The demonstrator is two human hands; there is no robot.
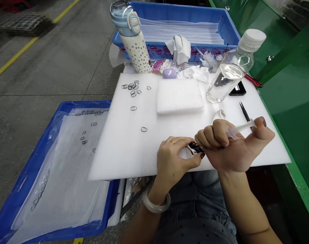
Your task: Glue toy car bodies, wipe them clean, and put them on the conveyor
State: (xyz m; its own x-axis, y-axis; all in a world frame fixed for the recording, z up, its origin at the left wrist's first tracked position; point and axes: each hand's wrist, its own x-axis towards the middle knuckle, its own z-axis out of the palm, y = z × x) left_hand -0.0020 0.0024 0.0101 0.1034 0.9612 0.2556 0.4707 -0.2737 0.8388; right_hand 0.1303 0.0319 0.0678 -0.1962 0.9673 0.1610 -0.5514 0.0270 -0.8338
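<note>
My left hand [173,161] holds a small black and white part [195,148] between thumb and fingers, just above the white foam board [119,149]. My right hand [232,145] is wrapped round a clear syringe [239,129], with the thumb at its plunger end. The syringe's front end is hidden behind the fingers, close to the small part. Several thin black rings [132,86] lie at the board's upper left, and single rings [143,129] lie lower down. A white foam block [180,96] sits beyond my hands.
A clear bottle [227,76], black tweezers [244,111] and a phone [238,89] are at the right. A dotted flask [135,51] and a blue crate [154,47] stand at the back. On the left is a blue tray [46,130] with more rings.
</note>
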